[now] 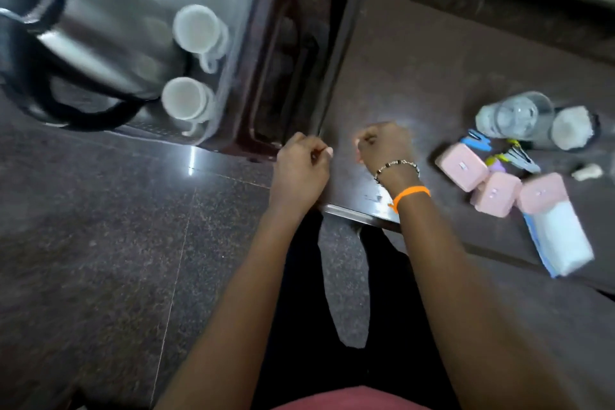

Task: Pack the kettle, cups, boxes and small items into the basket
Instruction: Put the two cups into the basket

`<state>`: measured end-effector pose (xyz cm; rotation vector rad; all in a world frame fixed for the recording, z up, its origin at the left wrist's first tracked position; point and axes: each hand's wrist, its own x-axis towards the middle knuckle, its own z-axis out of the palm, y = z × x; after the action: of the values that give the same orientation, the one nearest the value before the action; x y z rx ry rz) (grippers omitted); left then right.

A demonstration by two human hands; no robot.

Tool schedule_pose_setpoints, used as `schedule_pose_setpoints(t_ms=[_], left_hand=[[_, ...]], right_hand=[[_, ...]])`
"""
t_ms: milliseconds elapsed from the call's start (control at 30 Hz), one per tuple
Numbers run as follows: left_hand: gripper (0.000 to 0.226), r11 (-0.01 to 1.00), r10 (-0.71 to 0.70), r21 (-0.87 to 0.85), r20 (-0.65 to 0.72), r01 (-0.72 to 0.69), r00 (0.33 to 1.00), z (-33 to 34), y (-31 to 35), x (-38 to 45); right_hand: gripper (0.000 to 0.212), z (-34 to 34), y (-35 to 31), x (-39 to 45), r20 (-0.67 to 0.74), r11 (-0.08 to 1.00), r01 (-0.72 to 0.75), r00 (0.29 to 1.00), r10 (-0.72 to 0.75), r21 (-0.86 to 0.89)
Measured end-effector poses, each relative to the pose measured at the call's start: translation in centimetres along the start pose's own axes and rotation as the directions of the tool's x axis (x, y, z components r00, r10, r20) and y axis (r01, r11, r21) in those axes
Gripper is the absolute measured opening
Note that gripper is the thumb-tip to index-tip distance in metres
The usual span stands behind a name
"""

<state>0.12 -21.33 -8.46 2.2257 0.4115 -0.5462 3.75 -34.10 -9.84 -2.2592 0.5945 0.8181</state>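
Observation:
A steel kettle point(83, 40) with a black handle stands in a clear plastic basket point(239, 27) at the upper left, with two white cups point(198, 30) beside it. On the dark table to the right lie three pink boxes point(461, 165), a white and blue packet point(562, 240), clips point(519, 155) and two clear glasses point(514, 116). My left hand point(301, 166) and my right hand point(384, 146) hover over the table's near left corner, both with fingers curled and nothing visible in them. The picture is blurred.
The basket rests on a dark brown wooden stand point(276, 76) left of the table point(416, 60). A polished granite floor point(100, 243) spreads below. A small white item point(587, 172) lies at the far right of the table.

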Motion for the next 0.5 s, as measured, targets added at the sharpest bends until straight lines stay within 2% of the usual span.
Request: schedule_pose_setpoints(t_ms=[100,200,267,333,433,500], left_hand=[[0.013,0.998,0.025,0.049,0.138,-0.032,0.99,5.2,2.3,-1.2],[0.014,0.998,-0.056,0.044,0.315,0.044,0.948,10.8,4.7,-2.4],[0.014,0.98,-0.156,-0.037,0.462,0.195,0.873,14.3,6.3,-3.0],[0.017,0.916,-0.276,-0.095,0.558,0.39,0.782,17.9,7.8,-3.2],[0.019,0.788,-0.413,-0.134,0.61,0.602,0.677,22.6,9.4,-3.0],[0.021,0.737,-0.468,-0.142,0.597,0.661,0.651,25.1,10.0,-2.5]], right_hand=[[0.023,-2.7,7.2,-0.2,-0.018,0.992,-0.113,0.993,0.114,0.061],[0.022,-5.7,14.5,0.0,-0.046,0.963,-0.237,0.968,0.245,0.128],[0.023,-7.2,18.9,0.1,-0.106,0.936,-0.293,0.942,0.317,0.193],[0.023,-8.3,22.8,0.3,-0.161,0.891,-0.36,0.897,0.412,0.276],[0.024,-8.6,28.1,1.1,-0.158,0.773,-0.489,0.795,0.585,0.403],[0.022,-8.3,30.2,1.7,-0.115,0.661,-0.517,0.734,0.669,0.544]])
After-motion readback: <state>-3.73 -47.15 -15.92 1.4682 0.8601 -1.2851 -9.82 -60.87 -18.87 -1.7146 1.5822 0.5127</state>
